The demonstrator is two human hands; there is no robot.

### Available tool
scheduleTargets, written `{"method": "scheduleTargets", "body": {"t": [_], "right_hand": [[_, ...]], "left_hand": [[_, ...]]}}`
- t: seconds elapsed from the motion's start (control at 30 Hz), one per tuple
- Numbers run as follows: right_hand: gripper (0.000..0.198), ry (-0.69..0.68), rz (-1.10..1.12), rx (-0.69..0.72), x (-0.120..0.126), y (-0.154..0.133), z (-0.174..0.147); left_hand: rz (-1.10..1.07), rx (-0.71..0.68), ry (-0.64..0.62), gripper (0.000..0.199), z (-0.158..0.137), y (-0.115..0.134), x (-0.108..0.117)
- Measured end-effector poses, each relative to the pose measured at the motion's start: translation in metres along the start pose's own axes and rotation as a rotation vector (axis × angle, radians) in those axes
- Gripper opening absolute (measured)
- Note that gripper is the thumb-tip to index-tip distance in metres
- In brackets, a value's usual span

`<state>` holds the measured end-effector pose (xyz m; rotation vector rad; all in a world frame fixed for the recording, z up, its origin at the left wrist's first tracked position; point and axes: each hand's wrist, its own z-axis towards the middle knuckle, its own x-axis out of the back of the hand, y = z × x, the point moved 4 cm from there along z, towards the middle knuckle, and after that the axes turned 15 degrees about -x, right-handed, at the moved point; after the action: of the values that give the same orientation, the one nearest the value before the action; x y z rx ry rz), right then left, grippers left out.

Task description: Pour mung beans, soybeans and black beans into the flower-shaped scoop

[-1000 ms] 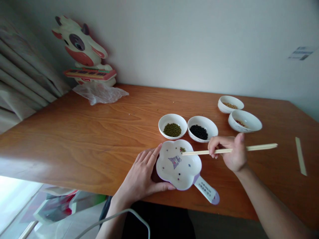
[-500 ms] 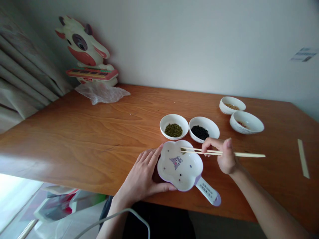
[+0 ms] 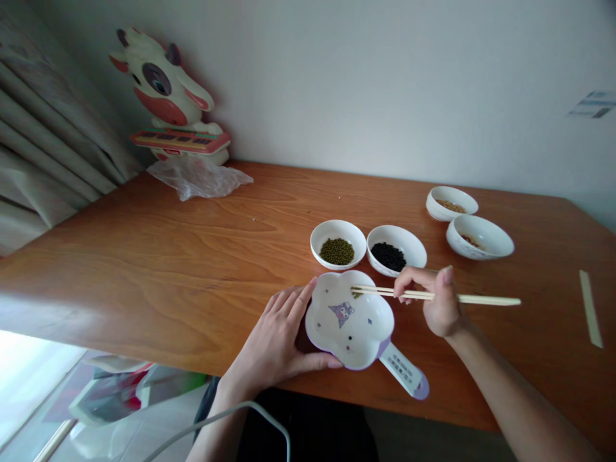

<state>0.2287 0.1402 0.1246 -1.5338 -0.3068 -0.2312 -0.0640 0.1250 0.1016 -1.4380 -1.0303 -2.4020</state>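
Observation:
My left hand (image 3: 283, 337) grips the left side of a flower-shaped white dish (image 3: 332, 340) with a purple rim, cartoon print and handle (image 3: 403, 371). Its thumb lies along the near edge, its fingers by the far left edge. Between the fingers of my right hand (image 3: 436, 298) is a pair of chopsticks (image 3: 491, 300). Their tips reach inside the dish and touch a few small green beans (image 3: 356, 294) near its far side. A dark bean-like dot (image 3: 350, 338) shows lower in the dish. Just behind stand a bowl of green beans (image 3: 337, 251) and a bowl of black beans (image 3: 389, 256).
Two more white bowls, one with tan grains (image 3: 451, 206) and one with reddish-brown bits (image 3: 470, 241), stand at the back right. A cow toy keyboard (image 3: 180, 140) and plastic bag (image 3: 199, 179) are at the back left. Tape (image 3: 590, 308) lies on the right; a cable (image 3: 260, 409) crosses below.
The chopstick tips have shifted slightly within the dish, beside the green beans. My left hand keeps its grip, and the whole view has moved a little.

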Motion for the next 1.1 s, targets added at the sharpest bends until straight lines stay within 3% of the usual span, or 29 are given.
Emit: {"method": "scheduleTargets", "body": {"t": [0.53, 0.77, 0.93, 1.1], "right_hand": [[0.091, 0.100, 0.096, -0.023, 0.003, 0.000, -0.002], [0.084, 0.292, 0.333, 0.204, 0.015, -0.017, 0.000], [0.078, 0.371, 0.338, 0.106, 0.010, -0.016, 0.009], [0.077, 0.371, 0.360, 0.136, 0.020, -0.013, 0.005]], "left_hand": [[0.001, -0.010, 0.020, 0.122, 0.000, -0.001, 0.000], [0.018, -0.001, 0.024, 0.121, 0.000, -0.001, 0.001], [0.030, 0.010, 0.009, 0.122, -0.001, -0.002, 0.000], [0.029, -0.006, 0.010, 0.121, -0.002, -0.002, -0.001]]}}
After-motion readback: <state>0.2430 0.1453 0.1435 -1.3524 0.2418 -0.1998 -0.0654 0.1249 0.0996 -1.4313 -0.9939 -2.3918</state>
